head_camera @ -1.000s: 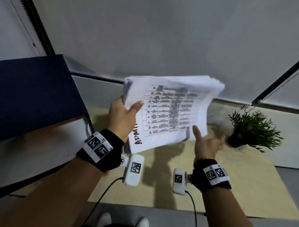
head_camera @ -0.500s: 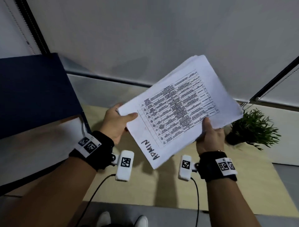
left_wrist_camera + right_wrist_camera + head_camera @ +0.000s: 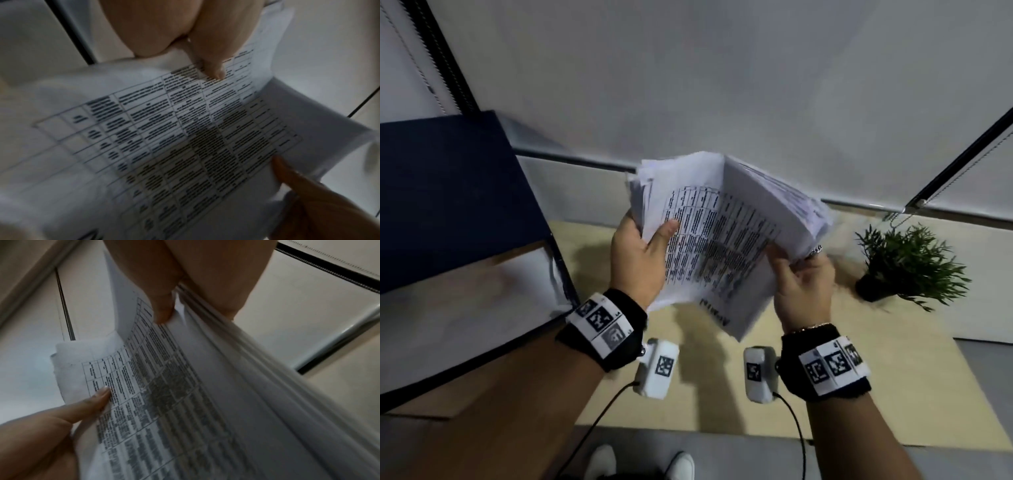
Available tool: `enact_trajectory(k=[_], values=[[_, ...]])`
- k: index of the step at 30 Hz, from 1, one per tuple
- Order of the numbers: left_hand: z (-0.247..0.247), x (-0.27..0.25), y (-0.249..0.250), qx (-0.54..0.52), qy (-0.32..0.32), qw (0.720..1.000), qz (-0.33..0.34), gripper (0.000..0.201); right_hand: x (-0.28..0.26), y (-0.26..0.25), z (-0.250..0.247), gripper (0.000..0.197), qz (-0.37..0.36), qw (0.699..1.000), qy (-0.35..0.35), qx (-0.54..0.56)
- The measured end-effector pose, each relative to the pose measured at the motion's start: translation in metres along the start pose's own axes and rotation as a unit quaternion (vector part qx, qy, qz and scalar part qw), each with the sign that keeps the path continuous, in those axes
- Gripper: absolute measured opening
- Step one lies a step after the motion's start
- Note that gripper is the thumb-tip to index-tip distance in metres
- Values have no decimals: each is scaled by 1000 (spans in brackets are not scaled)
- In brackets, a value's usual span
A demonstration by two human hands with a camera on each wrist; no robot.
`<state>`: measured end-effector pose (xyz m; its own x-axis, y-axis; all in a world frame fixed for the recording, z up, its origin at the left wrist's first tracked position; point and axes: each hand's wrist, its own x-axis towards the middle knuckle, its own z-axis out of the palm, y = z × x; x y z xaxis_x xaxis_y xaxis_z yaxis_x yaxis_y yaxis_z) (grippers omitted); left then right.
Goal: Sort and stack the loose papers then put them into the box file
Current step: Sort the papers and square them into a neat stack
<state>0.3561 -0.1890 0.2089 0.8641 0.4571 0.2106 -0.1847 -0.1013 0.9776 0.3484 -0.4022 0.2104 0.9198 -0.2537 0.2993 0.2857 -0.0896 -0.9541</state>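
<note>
Both hands grip the papers (image 3: pixel 722 246) above the table (image 3: pixel 914 377).
Left hand (image 3: pixel 638 260) and right hand (image 3: pixel 803 291) fingers pinch opposite edges; box file (image 3: pixel 452 192) lies left.

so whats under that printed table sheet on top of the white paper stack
More white sheets: the white paper stack fans open at its right edge in the right hand, while the left hand pinches the left edge. Their print is covered by the printed table sheet.
</note>
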Motion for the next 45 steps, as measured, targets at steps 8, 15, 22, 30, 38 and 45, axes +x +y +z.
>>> enact_trajectory(k=[8, 15, 22, 30, 38, 45], values=[[-17, -16, -54, 36, -72, 997, 9, 37, -29, 27, 15, 35, 20, 999, 24, -17], [-8, -3, -43, 8, -70, 996, 48, 27, -20, 28, 9, 29, 67, 997, 25, 38], [-2, -2, -37, -29, -136, 990, 23, 39, -10, 5, 11, 38, -9, 996, 66, 66], [-2, 0, -32, -12, -79, 996, -40, 26, -14, 17, 7, 34, 38, 999, 35, 6], [-9, -17, -27, -64, -32, 997, 37, 30, -18, 13, 6, 31, -15, 999, 32, -23], [-15, -25, -45, -72, -58, 996, 7, 57, -24, 14, 10, 51, 50, 996, 73, 25]])
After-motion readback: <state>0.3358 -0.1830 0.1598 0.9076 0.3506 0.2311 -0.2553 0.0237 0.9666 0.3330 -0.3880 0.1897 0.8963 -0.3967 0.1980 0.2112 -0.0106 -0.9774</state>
